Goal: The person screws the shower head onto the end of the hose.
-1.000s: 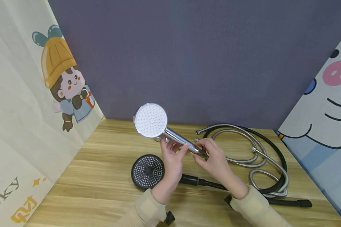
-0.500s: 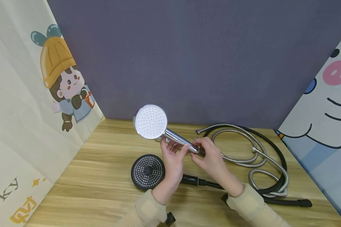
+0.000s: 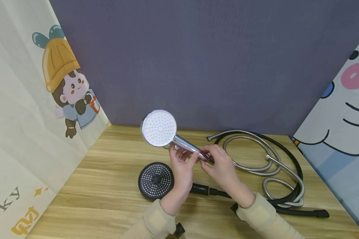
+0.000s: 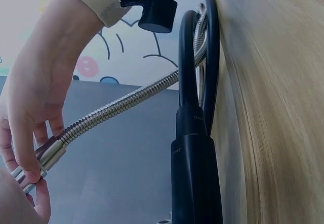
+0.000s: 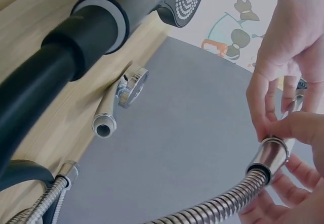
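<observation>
My left hand (image 3: pixel 180 169) holds the handle of a chrome hand shower (image 3: pixel 185 145), whose round white spray face is up to the left. At the lower end of that handle, my right hand (image 3: pixel 222 166) pinches the metal end fitting (image 5: pixel 268 157) of a shower hose. From this fitting the ribbed silver hose (image 4: pixel 121 102) runs away in the left wrist view. The fitting sits right at the handle's end, and fingers cover the joint. Beneath the hands lies a black hand shower (image 3: pixel 155 181) on the wooden table (image 3: pixel 107 186).
Silver hoses (image 3: pixel 275 162) and a black hose (image 3: pixel 296 169) lie coiled at the right. A second chrome hand shower (image 5: pixel 106 115), its threaded end bare, lies behind the held one. A dark grey panel (image 3: pixel 179 59) stands along the back, with printed sheets at both sides.
My right hand has moved slightly left with the hose fitting, closer to the chrome handle. The hand shower dipped a little; my left hand keeps its hold.
</observation>
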Demonstrator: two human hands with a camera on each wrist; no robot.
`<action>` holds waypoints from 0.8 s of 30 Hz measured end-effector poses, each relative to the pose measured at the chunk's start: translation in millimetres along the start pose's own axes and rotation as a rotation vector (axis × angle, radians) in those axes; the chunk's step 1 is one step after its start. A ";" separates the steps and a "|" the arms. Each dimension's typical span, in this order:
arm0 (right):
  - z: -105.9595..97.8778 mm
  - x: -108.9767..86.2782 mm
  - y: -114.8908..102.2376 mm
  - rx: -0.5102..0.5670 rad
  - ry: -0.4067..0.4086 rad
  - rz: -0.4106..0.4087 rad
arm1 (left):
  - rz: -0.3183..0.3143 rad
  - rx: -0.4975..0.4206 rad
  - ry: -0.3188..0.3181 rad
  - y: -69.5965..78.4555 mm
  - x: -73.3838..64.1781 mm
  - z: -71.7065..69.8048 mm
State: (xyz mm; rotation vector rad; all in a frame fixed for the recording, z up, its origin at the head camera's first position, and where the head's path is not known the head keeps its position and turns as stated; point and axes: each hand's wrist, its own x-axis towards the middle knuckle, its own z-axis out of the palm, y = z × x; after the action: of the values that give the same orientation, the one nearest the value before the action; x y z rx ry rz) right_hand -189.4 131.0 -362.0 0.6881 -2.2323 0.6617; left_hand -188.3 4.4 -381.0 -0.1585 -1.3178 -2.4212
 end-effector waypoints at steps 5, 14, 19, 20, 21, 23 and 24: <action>-1.6 -0.6 -1.8 -0.021 -0.024 0.005 | -0.026 -0.076 -0.040 -0.4 0.2 -3.2; -2.5 1.6 -5.0 -0.019 -0.049 0.037 | -0.019 -0.077 -0.054 1.2 -0.3 -3.6; -1.5 3.6 -7.0 -0.043 -0.059 0.051 | -0.029 -0.046 -0.044 2.5 -0.6 -3.4; -1.3 3.7 -7.1 -0.051 -0.059 0.047 | -0.030 -0.043 -0.043 2.4 -0.4 -3.6; -1.0 3.8 -7.1 -0.060 -0.059 0.042 | -0.030 -0.042 -0.043 2.5 -0.2 -3.8; -0.5 3.8 -7.0 -0.072 -0.057 0.027 | -0.029 -0.042 -0.044 1.9 0.2 -4.3; -0.2 3.7 -6.9 -0.076 -0.054 0.019 | -0.028 -0.043 -0.045 1.4 0.5 -4.4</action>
State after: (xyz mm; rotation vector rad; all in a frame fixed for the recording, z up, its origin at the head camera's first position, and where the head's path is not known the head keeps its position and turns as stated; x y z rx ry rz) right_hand -187.2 125.1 -357.4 0.6547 -2.3037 0.5711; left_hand -187.8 0.0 -382.2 -0.2089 -1.2958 -2.4844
